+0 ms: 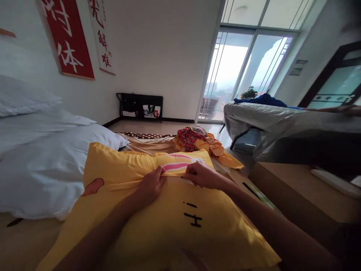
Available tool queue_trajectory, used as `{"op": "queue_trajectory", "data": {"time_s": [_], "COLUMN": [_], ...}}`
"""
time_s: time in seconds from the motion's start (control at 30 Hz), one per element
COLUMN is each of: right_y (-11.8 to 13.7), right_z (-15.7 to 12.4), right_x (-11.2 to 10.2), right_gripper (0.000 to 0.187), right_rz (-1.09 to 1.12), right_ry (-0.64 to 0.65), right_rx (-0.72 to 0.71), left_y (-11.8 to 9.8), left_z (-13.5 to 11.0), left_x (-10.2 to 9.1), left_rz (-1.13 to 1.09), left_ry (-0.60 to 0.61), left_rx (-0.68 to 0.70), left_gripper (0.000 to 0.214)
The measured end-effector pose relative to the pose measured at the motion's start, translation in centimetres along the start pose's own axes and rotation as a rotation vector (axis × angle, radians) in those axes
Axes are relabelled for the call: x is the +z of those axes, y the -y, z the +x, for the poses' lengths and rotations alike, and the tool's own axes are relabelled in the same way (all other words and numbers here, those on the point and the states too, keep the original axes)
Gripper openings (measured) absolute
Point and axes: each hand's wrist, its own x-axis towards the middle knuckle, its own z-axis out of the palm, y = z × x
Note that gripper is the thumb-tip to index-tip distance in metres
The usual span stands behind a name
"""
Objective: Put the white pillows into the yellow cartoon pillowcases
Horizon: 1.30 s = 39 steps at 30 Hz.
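A yellow pillowcase (180, 222) with black marks and an orange patch lies over a pillow on the bed in front of me. Near its far end a pink-and-white striped pillow (176, 166) shows through the opening. My left hand (150, 185) is closed, pinching a fold of the yellow cloth beside the opening. My right hand (200, 175) is closed too, gripping the cloth edge on the opening's other side. Both forearms reach in from the bottom of the view.
White bedding (47, 165) is heaped at the left. A pile of red plaid and yellow clothes (201, 143) lies beyond the pillow. A wooden bedside table (299, 188) stands at the right, a covered table (270, 120) behind it, glass doors beyond.
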Motion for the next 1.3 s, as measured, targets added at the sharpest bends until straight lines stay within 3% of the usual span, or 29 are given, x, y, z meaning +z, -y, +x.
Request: {"op": "queue_trajectory", "data": {"time_s": [0.23,0.37,0.47,0.57,0.67,0.77,0.87,0.93,1.03,1.2,1.3], "right_y": [-1.7,0.0,1.7,1.6,-0.9,-5.0,-8.7,-10.0,-10.1,-8.1,-7.5], "right_z": [-1.5,-2.3,-3.0,-3.6,-4.5,-5.9,-7.2,-7.6,-6.9,-3.1,-0.6], "right_x": [1.2,1.6,2.0,2.5,2.6,2.0,1.5,1.7,2.7,3.4,3.3], "right_gripper": [0.023,0.017,0.017,0.018,0.020,0.023,0.024,0.030,0.038,0.040,0.042], "right_rz": [-0.276,-0.422,-0.500,-0.511,-0.451,-0.356,-0.336,-0.356,-0.354,-0.310,-0.235], "right_ry": [-0.237,-0.349,-0.357,-0.355,-0.345,-0.389,-0.441,-0.406,-0.275,-0.162,-0.040], "right_rx": [-0.017,-0.003,0.036,0.053,-0.072,-0.245,-0.253,-0.265,-0.304,-0.185,-0.186], "left_y": [0.2,-2.9,-5.2,-5.9,-5.0,-4.2,-4.4,-4.9,-5.6,-7.2,-7.9], "left_z": [0.0,0.6,1.3,1.6,1.5,1.2,1.3,1.7,2.5,3.5,4.0], "left_x": [0.4,0.9,2.1,3.4,4.0,3.8,3.4,3.4,3.5,2.6,2.1], "left_rz": [0.378,0.704,0.752,0.708,0.642,0.601,0.602,0.673,0.752,0.788,0.845], "left_ry": [0.066,0.042,0.057,0.118,0.177,0.195,0.195,0.215,0.237,0.266,0.287], "left_rx": [0.208,0.348,0.374,0.328,0.286,0.224,0.194,0.195,0.212,0.221,0.183], "left_gripper": [0.018,0.017,0.022,0.023,0.024,0.026,0.029,0.033,0.038,0.039,0.037]}}
